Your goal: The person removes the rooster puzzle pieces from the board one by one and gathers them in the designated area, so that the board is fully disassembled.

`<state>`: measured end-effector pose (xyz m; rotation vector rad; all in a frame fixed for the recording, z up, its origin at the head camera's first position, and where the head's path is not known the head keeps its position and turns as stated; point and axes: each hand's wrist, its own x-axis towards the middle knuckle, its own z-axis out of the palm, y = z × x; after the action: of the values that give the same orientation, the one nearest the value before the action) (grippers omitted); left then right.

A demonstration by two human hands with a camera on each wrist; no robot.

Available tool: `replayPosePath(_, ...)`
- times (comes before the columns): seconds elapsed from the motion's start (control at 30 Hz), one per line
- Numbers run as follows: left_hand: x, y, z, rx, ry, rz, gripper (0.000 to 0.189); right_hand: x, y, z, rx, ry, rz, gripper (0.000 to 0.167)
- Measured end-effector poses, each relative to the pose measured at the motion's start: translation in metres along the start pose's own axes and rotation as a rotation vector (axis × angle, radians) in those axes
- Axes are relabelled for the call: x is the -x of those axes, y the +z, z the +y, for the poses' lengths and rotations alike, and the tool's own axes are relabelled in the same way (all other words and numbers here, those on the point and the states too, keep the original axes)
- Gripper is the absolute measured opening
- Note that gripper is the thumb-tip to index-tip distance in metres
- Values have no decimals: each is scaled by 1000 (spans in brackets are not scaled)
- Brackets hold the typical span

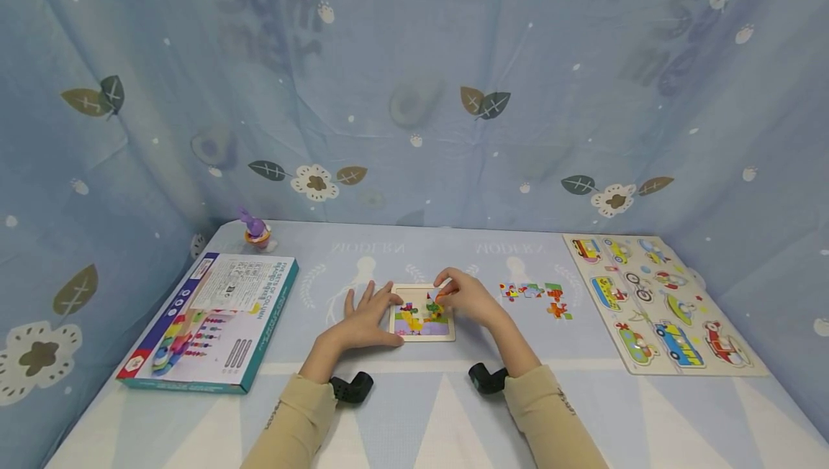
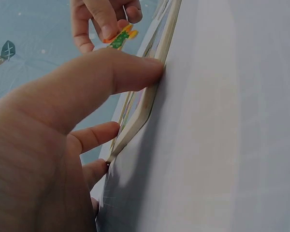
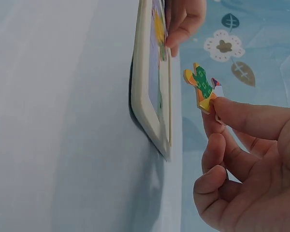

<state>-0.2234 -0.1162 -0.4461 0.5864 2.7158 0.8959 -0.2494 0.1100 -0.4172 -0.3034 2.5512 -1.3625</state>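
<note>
A small wooden-framed jigsaw puzzle (image 1: 422, 338) lies in front of me, partly filled with colourful pieces. My left hand (image 1: 365, 321) rests at its left side with spread fingers. In the left wrist view the thumb (image 2: 135, 72) presses the frame's near edge, while other fingertips touch farther along the rim. My right hand (image 1: 471, 299) pinches a puzzle piece (image 3: 203, 87) between thumb and fingers, just above the puzzle's right part. Green, yellow and orange show on that piece. Its lower end is hidden by the thumb.
Several loose puzzle pieces (image 1: 532, 290) lie right of the frame. A vehicle peg board (image 1: 667, 303) is at the far right. On the left is a flat toy box (image 1: 214, 318), with a purple figurine (image 1: 255, 228) behind it. A patterned curtain (image 1: 414, 95) closes the back.
</note>
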Motion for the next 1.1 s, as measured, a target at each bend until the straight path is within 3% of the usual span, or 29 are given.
replayPosePath(0.47,0,2,-3,5,23,3,59,15,-27,23,-4,24,54,21)
replayPosePath(0.83,-1,4,-5,8,22,9,59,26,-50,37,23,90,114,21)
replayPosePath(1.1,0,3,-3,14,20,8,59,33,-63,48,7,71,111,23)
